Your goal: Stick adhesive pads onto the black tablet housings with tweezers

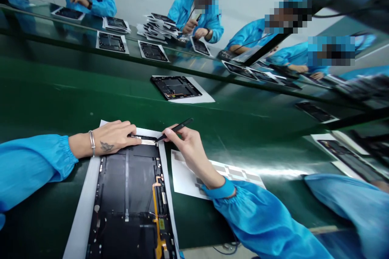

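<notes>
An open tablet chassis (pixel 127 194) with a black interior, a yellow flex cable and a long silver strip lies on a white paper sheet (pixel 82 218). My left hand (pixel 115 137) rests on the chassis's far end, with its fingertips on a pale strip (pixel 148 142). My right hand (pixel 190 156) grips black tweezers (pixel 176 129), whose tip meets the end of that strip. Just right of the chassis lies a white backing sheet (pixel 209 176) with several grey pads on it.
The chassis sits on a green conveyor belt (pixel 91 101). Farther along it lies another open tablet (pixel 175 88) on white paper. Beyond a glass-edged rail, people in blue smocks work at a bench with stacked tablets (pixel 159 26). A blue sleeve (pixel 343 206) intrudes at right.
</notes>
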Tool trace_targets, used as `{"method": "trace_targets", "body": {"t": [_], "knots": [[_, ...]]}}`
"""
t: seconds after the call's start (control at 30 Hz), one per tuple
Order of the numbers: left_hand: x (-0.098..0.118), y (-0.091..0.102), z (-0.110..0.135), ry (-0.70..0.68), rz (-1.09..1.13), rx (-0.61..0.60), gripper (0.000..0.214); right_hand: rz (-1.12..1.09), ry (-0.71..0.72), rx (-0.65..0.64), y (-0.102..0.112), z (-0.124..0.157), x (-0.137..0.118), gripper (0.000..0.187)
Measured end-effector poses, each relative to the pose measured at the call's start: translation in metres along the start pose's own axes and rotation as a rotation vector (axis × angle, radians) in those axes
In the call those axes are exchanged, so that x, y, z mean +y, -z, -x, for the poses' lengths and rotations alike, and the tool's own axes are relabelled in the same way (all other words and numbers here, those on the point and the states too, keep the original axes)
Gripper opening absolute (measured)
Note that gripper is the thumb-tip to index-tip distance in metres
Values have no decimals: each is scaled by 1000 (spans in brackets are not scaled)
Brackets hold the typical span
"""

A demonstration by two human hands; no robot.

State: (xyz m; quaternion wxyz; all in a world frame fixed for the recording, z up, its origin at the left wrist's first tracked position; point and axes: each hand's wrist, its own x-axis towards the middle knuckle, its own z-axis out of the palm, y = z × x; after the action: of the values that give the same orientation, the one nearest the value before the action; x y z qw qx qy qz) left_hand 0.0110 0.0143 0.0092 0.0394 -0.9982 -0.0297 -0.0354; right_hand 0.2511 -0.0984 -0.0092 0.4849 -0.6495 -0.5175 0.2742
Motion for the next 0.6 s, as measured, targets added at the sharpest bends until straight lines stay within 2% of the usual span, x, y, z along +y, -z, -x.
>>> {"method": "trace_targets", "body": {"t": [0.13, 0.2, 0.33, 0.43, 0.53, 0.6], "knots": [[6, 8, -13, 27, -70, -106, 36, -23, 91, 110, 9, -5, -5, 37], [13, 10, -24, 55, -119, -144, 42, 28, 213, 86, 11, -5, -16, 32], [27, 6, -37, 118, -186, -172, 53, 165, 418, -99, 7, -6, -39, 20], [23, -1, -28, 119, -145, -119, 48, 319, 504, -292, -2, -12, -46, 13], [5, -9, -7, 99, 97, -10, 41, 442, 578, -491, -11, -21, -40, 15], [-7, -13, 6, 108, 305, 80, 43, 497, 592, -571, -17, -25, -35, 15]]}}
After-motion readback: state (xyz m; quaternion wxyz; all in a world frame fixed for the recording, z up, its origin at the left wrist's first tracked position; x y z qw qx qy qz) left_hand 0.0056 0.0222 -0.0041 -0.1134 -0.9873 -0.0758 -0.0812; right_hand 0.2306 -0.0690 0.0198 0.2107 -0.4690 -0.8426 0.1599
